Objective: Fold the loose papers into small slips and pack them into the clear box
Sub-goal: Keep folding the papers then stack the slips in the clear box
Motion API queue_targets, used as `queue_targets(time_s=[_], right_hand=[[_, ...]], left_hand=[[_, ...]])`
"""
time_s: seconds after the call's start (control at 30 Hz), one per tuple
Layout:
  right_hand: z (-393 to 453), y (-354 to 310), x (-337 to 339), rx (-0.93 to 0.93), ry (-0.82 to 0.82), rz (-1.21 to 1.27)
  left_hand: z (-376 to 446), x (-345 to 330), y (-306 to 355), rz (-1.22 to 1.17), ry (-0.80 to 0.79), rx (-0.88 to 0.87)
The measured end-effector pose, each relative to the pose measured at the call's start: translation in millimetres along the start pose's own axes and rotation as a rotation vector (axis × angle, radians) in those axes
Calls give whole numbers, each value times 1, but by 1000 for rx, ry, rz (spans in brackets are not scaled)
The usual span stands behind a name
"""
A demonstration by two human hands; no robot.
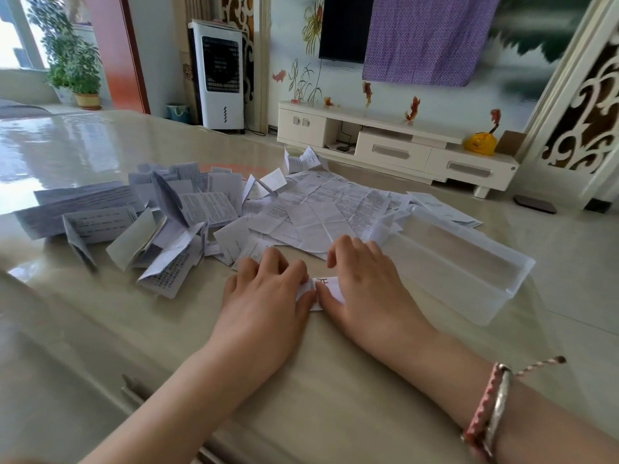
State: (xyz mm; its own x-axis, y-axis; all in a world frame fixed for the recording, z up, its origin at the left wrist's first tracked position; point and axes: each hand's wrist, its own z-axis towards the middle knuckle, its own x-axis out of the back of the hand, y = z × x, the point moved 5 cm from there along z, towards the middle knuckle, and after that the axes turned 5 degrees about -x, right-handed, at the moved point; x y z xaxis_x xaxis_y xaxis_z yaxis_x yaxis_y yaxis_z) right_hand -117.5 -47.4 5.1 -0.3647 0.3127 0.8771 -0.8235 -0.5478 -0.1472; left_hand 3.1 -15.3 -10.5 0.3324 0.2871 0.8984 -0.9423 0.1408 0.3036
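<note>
The clear box [469, 262] lies at the right of the frame, its long axis running from upper left to lower right, open side up, with its upper-left end resting against the edge of the loose papers [321, 209]. Those papers are spread flat in the middle of the frame, creased into grids and printed with small text. To the left of them sits a heap of folded slips [167, 226], several standing half open like tents, and a thicker stack lies at the far left.

Just below the centre of the frame a small white paper slip [326, 291] lies on the table [335, 396], its long axis running roughly left to right (only a narrow strip of it shows between the hands, with some dark print on it).

The left hand [268, 296] comes in from the lower left, palm down, fingers bent gently over the left end of the slip and pressing it to the table. The right hand [365, 283] comes in from the lower right, also palm down, its thumb lying on the slip and its fingers spread flat just beyond it; it presses rather than grips. Whether either hand pinches the paper underneath cannot be told. The right wrist wears a pink braided cord and a silver bangle [492, 403].

The table surface is glossy and pale beige. A white TV cabinet [395, 145] stands in the upper right.
</note>
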Motion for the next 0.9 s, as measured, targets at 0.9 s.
queue_targets(time_s=[0.9], right_hand=[[12,28,8,-145,-121,46]], left_hand=[[5,19,-21,26,5,-159]])
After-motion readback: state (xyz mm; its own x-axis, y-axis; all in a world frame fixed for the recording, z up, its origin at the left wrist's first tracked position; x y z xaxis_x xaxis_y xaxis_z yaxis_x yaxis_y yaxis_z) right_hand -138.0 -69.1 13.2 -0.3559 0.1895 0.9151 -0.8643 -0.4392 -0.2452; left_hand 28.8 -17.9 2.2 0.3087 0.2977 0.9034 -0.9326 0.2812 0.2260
